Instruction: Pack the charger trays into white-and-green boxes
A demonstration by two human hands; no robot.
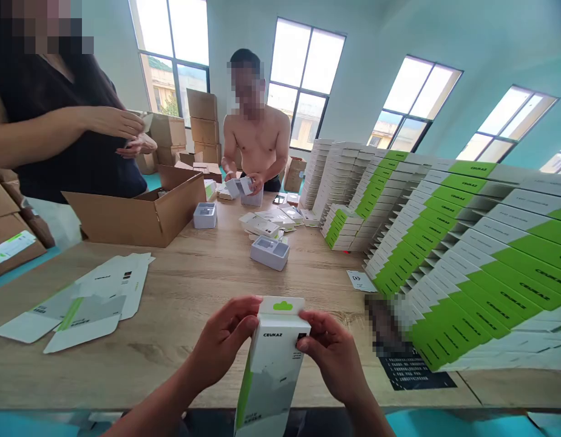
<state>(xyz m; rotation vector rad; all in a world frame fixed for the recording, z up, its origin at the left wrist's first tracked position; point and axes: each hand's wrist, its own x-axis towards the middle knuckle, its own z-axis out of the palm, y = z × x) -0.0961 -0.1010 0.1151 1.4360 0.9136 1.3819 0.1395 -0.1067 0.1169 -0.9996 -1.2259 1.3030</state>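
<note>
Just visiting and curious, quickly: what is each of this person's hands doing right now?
Left hand: closed, gripping the white-and-green carton near its top.
Right hand: closed, gripping the same carton's other side.

held box (271,364) front, flat cartons (80,300) left, stacked boxes (467,255) right, open carton (139,209) behind

1. We see bright daylight from the windows (303,79) beyond the table (193,291); the panes are overexposed.
2. Shadows on the table are faint.
3. At its right end, the box stacks (467,255) bow from lens distortion.
4. At its near edge, the carton (271,364) is sharp.
</note>
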